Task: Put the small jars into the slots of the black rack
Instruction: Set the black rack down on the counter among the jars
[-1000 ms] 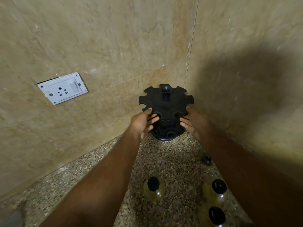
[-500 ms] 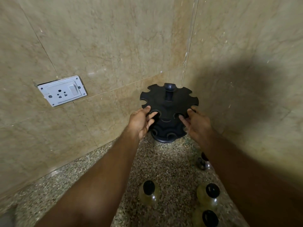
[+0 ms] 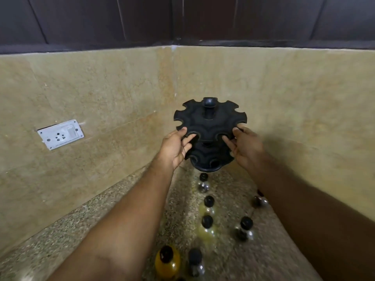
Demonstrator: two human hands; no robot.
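Note:
The black rack (image 3: 210, 120) has two round tiers with notched slots and a centre post with a knob. It is in the corner where the two walls meet. My left hand (image 3: 175, 148) grips the left edge of its top tier, thumb on top and fingers curled into a slot. My right hand (image 3: 244, 148) grips the right edge the same way. All visible slots hold nothing. Several small black-capped jars stand on the speckled counter (image 3: 101, 224) in front of the rack, among them a clear jar (image 3: 204, 182) closest to its base and a yellow jar (image 3: 167, 262) nearest me.
Beige stone walls close the corner on the left and right. A white socket plate (image 3: 60, 133) is set in the left wall. Dark cabinet panels (image 3: 182, 19) run above the walls. My forearms cross the counter on both sides of the jars.
The view has pulled back and tilted up, showing more jars and the dark cabinets. Both hands stay on the rack's top tier, their thumbs now over its rim.

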